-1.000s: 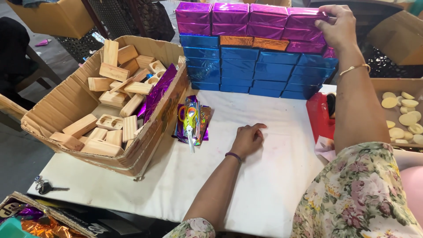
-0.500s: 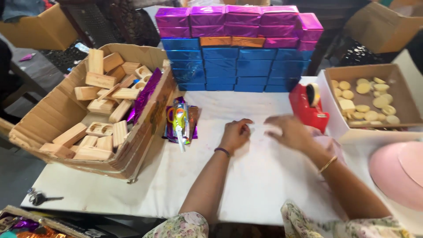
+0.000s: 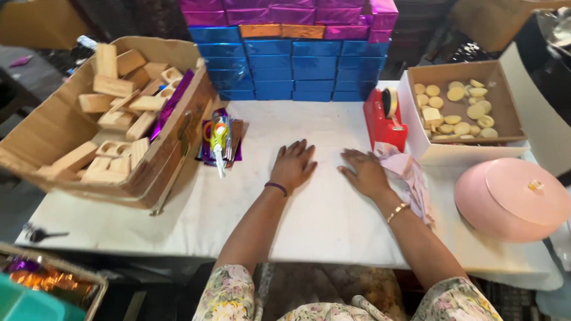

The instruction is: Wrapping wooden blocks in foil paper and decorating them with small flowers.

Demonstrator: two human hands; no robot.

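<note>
- Both hands lay flat, fingers spread, holding nothing, on the white table [image 3: 333, 208].
- Right hand [image 3: 366, 172] touched a pink cloth [image 3: 410, 175] just outside it.
- Left hand [image 3: 294, 165] was farther from the cloth.

A white-covered worktop [image 3: 333, 220] fills the scene under soft, even light; dim grey floor [image 3: 35, 77] shows beyond its left edge, cluttered and shadowed behind.
</note>
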